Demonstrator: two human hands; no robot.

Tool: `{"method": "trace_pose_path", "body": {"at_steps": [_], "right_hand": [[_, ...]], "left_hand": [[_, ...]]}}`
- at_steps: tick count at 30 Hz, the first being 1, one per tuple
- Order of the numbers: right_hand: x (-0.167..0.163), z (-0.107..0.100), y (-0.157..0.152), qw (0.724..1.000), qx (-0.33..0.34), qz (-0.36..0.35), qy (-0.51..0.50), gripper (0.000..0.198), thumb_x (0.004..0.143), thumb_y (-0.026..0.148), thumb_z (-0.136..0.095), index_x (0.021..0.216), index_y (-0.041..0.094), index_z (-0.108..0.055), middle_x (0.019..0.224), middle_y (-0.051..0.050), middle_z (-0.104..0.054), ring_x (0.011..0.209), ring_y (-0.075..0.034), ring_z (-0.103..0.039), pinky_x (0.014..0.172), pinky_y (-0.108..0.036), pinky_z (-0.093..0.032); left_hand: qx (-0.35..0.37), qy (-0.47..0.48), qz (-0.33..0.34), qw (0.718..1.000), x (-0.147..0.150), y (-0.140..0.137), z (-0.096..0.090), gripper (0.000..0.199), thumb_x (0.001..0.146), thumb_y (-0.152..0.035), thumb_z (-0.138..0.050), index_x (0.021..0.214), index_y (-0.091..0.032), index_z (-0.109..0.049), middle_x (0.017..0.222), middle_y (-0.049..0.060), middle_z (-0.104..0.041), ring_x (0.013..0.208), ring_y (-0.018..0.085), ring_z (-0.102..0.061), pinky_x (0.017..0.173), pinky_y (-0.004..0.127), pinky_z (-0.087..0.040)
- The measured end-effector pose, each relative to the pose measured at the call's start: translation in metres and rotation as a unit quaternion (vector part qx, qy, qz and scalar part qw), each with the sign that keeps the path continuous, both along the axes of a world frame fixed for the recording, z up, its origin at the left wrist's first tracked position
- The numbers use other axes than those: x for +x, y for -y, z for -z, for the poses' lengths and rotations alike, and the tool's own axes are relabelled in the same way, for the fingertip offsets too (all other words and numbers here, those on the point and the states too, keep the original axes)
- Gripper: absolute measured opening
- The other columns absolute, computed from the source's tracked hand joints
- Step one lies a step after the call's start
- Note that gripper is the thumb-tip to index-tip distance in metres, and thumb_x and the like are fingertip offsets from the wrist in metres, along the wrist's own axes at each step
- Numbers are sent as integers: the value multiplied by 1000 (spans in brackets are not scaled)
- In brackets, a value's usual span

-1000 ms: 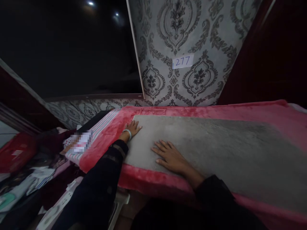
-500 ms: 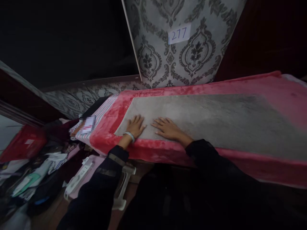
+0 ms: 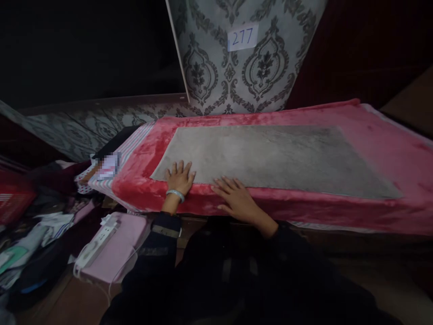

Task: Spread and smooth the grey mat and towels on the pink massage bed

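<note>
A grey towel [image 3: 270,155] is spread flat over a red plush blanket [image 3: 131,192] that covers a long low surface. Near the towel's front left corner, my left hand [image 3: 179,180] lies with fingers spread on the cloth, a pale bangle [image 3: 176,195] round its wrist. To its right, my right hand [image 3: 238,201] is stretched out over the towel's front edge, its fingertips at the border and its palm over the red blanket. Neither hand grasps anything.
A white power strip [image 3: 96,243] rests on a pink stool [image 3: 118,248] at the lower left. Heaped clothes [image 3: 50,230] lie beyond it. A dark screen [image 3: 88,49] and patterned wallpaper [image 3: 233,72] stand behind the blanket.
My right hand has shifted toward the front, from the towel's surface to its front edge. My left hand stays near the corner. The view has turned slightly to the right.
</note>
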State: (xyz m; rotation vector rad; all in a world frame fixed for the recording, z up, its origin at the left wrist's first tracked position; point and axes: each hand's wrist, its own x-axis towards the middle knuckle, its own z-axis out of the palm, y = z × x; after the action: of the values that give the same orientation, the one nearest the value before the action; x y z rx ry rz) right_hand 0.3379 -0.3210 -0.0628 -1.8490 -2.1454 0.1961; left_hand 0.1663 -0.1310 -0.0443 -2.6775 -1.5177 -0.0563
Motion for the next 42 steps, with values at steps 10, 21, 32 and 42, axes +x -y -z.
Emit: {"method": "trace_pose_path", "body": {"at_steps": [10, 21, 32, 42], "right_hand": [[132, -6, 14, 975, 126, 165, -84, 57, 104, 49, -33, 151, 22, -49, 152, -11, -52, 143, -28, -44, 117, -51, -37], [118, 2, 23, 964, -4, 244, 107, 55, 106, 51, -32, 158, 33, -37, 165, -3, -31, 153, -31, -24, 120, -59, -24], [80, -4, 54, 961, 35, 273, 11, 57, 102, 45, -49, 154, 22, -45, 161, -10, -39, 150, -26, -31, 122, -46, -26], [175, -26, 45, 890, -48, 449, 61, 60, 105, 52, -37, 160, 28, -34, 167, -8, -26, 153, -33, -22, 120, -57, -22]], "left_hand": [[-36, 35, 173, 984, 66, 29, -40, 53, 103, -42, -35, 149, -21, -48, 156, 14, -47, 147, 29, -39, 120, 57, -29], [-16, 48, 330, 943, 118, 70, 6, 55, 103, -45, -35, 155, -30, -42, 165, 7, -35, 153, 33, -28, 121, 62, -24], [28, 63, 341, 937, 122, 63, 6, 49, 101, -40, -40, 148, -33, -52, 161, 8, -41, 149, 37, -35, 117, 63, -30], [47, 80, 322, 942, 119, 70, 8, 50, 102, -38, -37, 148, -29, -54, 158, 9, -45, 147, 37, -38, 116, 63, -32]]}}
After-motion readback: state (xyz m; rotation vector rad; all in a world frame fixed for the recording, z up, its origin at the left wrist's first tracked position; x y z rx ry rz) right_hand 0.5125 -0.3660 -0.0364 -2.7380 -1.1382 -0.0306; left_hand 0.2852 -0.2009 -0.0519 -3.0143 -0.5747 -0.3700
